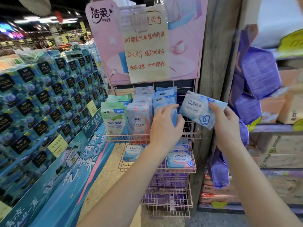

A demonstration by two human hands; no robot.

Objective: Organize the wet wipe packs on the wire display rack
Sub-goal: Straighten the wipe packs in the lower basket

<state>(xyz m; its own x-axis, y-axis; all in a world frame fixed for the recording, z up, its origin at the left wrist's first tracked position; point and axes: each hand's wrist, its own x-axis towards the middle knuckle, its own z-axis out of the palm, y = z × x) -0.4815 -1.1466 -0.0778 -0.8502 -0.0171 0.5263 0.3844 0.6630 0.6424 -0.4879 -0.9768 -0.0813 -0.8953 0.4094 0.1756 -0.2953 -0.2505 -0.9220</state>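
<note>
A pink wire display rack [193,136] stands against a wooden post. Its top basket holds upright wet wipe packs: green ones [113,119], pink ones [138,119] and blue ones [164,99]. My left hand [165,126] grips the front blue pack in the right-hand row. My right hand [224,122] holds a blue EDI wet wipe pack [199,108] tilted in the air, just right of the top basket. The second basket holds a flat EDI pack [133,151] and pink-and-blue 99.9% packs [179,158]. Purple packs fill the lowest baskets [165,199].
A pink brand sign with a handwritten note [146,51] tops the rack. A tall stack of blue tissue cases [45,99] stands on the left. Purple packs [257,76] hang on the right, before shelves with cartons [282,153].
</note>
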